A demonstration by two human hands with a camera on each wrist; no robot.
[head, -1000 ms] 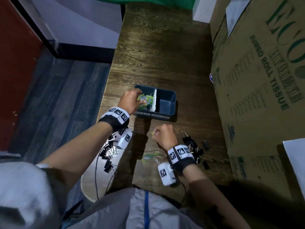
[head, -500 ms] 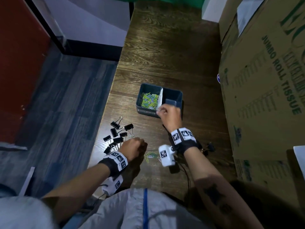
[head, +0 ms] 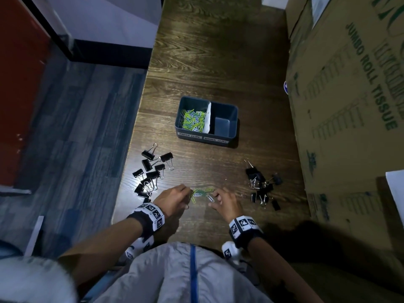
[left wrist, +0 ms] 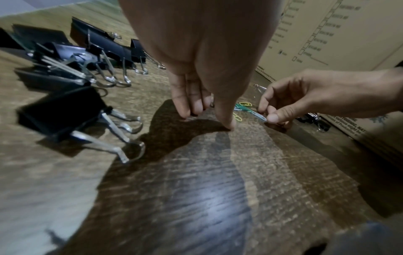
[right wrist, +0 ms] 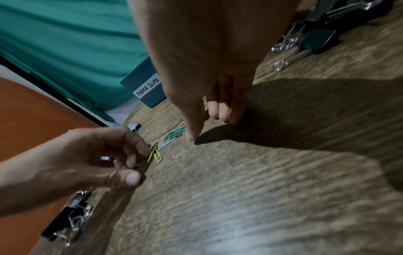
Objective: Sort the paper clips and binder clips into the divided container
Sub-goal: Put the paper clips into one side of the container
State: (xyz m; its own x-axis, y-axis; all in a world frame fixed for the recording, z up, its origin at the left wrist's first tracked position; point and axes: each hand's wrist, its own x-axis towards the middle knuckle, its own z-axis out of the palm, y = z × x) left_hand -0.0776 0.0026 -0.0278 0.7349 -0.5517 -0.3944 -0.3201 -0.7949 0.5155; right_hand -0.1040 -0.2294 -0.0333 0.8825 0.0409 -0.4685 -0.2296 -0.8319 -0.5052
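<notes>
Both hands are working at the lower middle of the head view, on a dark wooden table (head: 218, 62). The left hand (head: 172, 199) is reaching its curled fingers (left wrist: 187, 103) down to a small scatter of loose clips (head: 200, 193) – yellow-green, green and pale ones – lying on the wood between the two hands. In the right wrist view its fingertips are pinching a yellow clip (right wrist: 156, 154) at the left end of the scatter. The right hand (head: 227, 204) is meeting the scatter from the right side; in the left wrist view its thumb and forefinger are pinching a pale clip (left wrist: 259, 115) that is lying low against the wood.

The container (head: 206, 121) is sitting above the hands, at the centre of the head frame, well apart from them. Its left compartment is holding a heap of coloured paper clips (head: 192, 121); a white divider (head: 207, 119) is splitting it from the right compartment, which is showing only its dark floor.

Black binder clips are lying in two groups on the table – a left pile (head: 150, 171) at the middle left, just above the left wrist, and a right pile (head: 261, 186) at the middle right, near the right hand. A big cardboard box (head: 349, 95) is filling the right side of the frame.
</notes>
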